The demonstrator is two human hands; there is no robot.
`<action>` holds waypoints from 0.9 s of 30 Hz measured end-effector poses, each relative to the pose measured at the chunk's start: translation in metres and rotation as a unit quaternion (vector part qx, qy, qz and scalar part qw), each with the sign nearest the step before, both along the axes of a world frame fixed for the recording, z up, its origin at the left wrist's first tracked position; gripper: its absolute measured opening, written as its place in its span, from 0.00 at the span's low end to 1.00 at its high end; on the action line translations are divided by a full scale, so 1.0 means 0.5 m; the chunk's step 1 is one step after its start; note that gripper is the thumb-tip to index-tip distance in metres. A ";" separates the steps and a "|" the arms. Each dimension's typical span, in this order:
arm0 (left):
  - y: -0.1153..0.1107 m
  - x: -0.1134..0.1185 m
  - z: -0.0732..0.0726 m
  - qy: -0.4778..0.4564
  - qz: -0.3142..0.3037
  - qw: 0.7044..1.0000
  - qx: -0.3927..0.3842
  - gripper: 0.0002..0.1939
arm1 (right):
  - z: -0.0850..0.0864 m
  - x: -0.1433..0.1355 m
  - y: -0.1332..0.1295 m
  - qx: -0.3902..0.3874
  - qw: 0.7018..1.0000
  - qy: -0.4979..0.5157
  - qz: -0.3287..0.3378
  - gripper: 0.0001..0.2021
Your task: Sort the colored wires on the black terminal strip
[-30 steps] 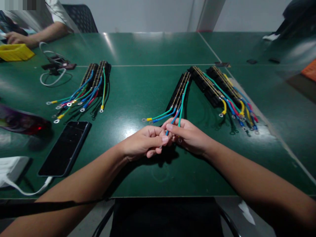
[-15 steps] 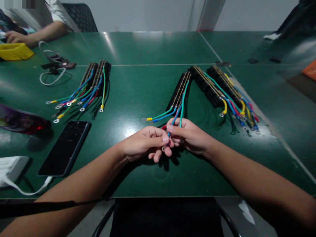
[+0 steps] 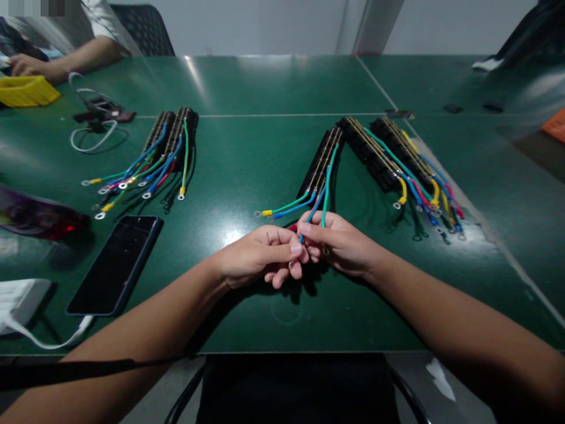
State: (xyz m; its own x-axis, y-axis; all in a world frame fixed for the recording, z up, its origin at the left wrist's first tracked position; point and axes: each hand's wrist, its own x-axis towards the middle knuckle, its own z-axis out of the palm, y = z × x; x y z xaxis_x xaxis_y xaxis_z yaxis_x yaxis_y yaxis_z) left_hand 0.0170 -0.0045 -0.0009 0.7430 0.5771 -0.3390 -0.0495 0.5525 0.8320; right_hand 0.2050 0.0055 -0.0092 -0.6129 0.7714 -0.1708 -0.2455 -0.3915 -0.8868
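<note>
A black terminal block (image 3: 321, 162) with brass-coloured strips lies before me, its coloured wires running toward my hands. My left hand (image 3: 269, 253) pinches the end of a blue wire (image 3: 312, 213), and a ring lug (image 3: 291, 265) peeks out by its fingers. Close against it, my right hand (image 3: 338, 238) grips the same blue wire a little higher up. A green wire (image 3: 327, 187) from the block passes down behind the right fingers. Left of the hands, a yellow-sleeved lug (image 3: 266, 213) and a blue-sleeved lug (image 3: 277, 216) lie free on their wires.
Two wired blocks (image 3: 371, 156) (image 3: 408, 147) lie to the right, and another wired pair (image 3: 180, 135) to the left. A phone (image 3: 115, 265) on a charging cable, a dark bottle (image 3: 42, 215) and a white box (image 3: 22, 303) sit at left. Across the table rests another person's arm (image 3: 83, 59).
Both hands stay almost where they were. The left fingertips have shifted slightly, and the lug at them has moved a little left.
</note>
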 end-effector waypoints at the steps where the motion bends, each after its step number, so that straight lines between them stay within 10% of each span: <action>1: 0.000 0.001 0.001 0.005 0.004 1.000 0.001 0.17 | 0.000 0.000 0.000 -0.003 1.000 0.000 -0.005 0.14; 27: -0.006 0.005 0.004 0.045 0.030 0.997 0.045 0.19 | -0.004 0.001 -0.002 -0.017 0.999 -0.001 -0.033 0.13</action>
